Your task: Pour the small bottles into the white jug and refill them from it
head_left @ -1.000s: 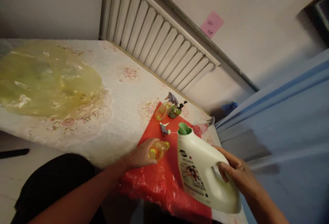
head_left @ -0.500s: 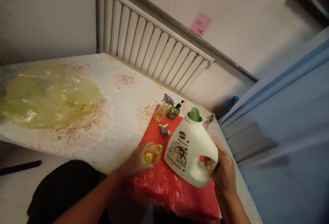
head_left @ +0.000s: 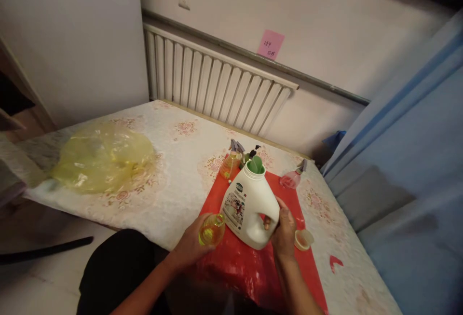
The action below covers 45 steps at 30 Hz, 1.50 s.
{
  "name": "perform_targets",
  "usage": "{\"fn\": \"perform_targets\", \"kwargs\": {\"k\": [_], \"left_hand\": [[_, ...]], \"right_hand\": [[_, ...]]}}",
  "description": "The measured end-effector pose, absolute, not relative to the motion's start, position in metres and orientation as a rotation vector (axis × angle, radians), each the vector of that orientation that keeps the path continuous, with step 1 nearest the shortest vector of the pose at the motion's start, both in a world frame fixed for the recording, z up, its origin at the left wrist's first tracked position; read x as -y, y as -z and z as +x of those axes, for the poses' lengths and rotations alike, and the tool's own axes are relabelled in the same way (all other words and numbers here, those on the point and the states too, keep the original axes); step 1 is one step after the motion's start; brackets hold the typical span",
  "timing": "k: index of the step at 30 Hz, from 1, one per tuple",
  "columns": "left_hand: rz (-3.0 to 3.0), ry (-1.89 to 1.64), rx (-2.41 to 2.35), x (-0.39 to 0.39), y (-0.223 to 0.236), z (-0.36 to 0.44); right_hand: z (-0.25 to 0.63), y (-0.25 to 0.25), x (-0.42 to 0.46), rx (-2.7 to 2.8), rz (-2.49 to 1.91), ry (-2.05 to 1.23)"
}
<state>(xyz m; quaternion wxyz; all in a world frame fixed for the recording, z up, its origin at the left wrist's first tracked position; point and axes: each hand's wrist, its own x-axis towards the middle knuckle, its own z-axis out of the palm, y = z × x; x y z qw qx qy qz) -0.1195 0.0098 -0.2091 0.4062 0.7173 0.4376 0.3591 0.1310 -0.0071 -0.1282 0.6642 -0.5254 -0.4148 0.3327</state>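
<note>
Bottle (head_left: 211, 232), small, yellow and uncapped, sits in the left hand (head_left: 193, 240), whose fingers curl round it. Just beside it is a white jug (head_left: 249, 209); the right hand (head_left: 284, 228) is closed round its handle. Both are over a red sheet (head_left: 307, 269). Farther back are a yellow sprayer (head_left: 228, 166) and a pink sprayer (head_left: 290, 179).

From the jug (head_left: 249, 206), tablecloth (head_left: 177, 168) lies open toward ten o'clock — the amber sprayer (head_left: 229, 166) blocks eleven, the pink sprayer (head_left: 290, 179) two.
</note>
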Motion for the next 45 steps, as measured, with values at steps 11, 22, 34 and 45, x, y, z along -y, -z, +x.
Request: {"fn": "perform_targets", "kwargs": {"k": [11, 22, 34, 45], "left_hand": [[1.750, -0.881, -1.185, 0.015, 0.197, -0.113], [1.794, -0.835, -1.241, 0.034, 0.177, -0.083], [1.657, -0.882, -0.986, 0.072, 0.146, -0.029], [1.664, -0.759, -0.690, 0.073, 0.145, -0.003]], "right_hand": [[0.134, 0.154, 0.003, 0.862, -1.149, -0.784], [0.150, 0.141, 0.065, 0.973, -1.559, -0.265], [0.114, 0.132, 0.108, 1.461, -1.508, -0.903], [0.136, 0.123, 0.121, 1.381, -1.757, -0.650]]}}
